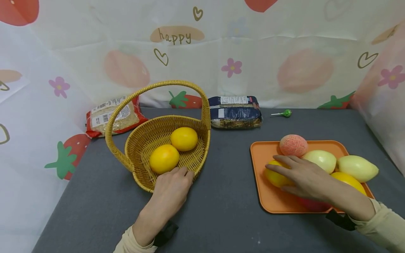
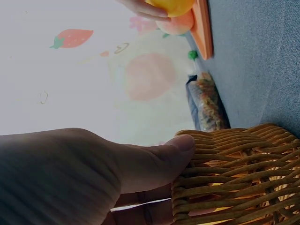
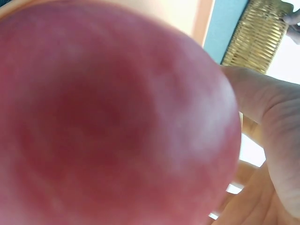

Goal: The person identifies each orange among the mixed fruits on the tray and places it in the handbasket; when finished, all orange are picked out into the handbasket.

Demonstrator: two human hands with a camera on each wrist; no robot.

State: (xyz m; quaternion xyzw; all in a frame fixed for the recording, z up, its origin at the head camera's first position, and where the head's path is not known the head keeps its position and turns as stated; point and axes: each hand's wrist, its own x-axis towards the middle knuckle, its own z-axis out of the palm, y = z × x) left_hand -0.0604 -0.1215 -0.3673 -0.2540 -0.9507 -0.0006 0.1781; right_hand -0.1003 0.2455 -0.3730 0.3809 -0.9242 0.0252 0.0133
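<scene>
My left hand (image 1: 174, 188) grips the near rim of a woven basket (image 1: 167, 117) with an arched handle. In the left wrist view its thumb (image 2: 180, 143) presses on the wicker edge, with fingers on the other side. Two smooth, oval yellow fruits (image 1: 164, 159) lie inside the basket. At the orange tray (image 1: 265, 203), my right hand (image 1: 311, 179) holds another yellow fruit (image 1: 276, 179), fingers over its top and thumb along its near side. A red round fruit (image 3: 108, 117) fills most of the right wrist view; from the head it is partly hidden under that hand.
Also on the tray are a speckled pink fruit (image 1: 293, 145), pale green fruits (image 1: 357, 168) and one more yellow fruit (image 1: 349, 182). Behind the basket lie a red-edged bag (image 1: 109, 116) and a dark blue bag (image 1: 235, 112). A green lollipop (image 1: 286, 113) lies near the back curtain.
</scene>
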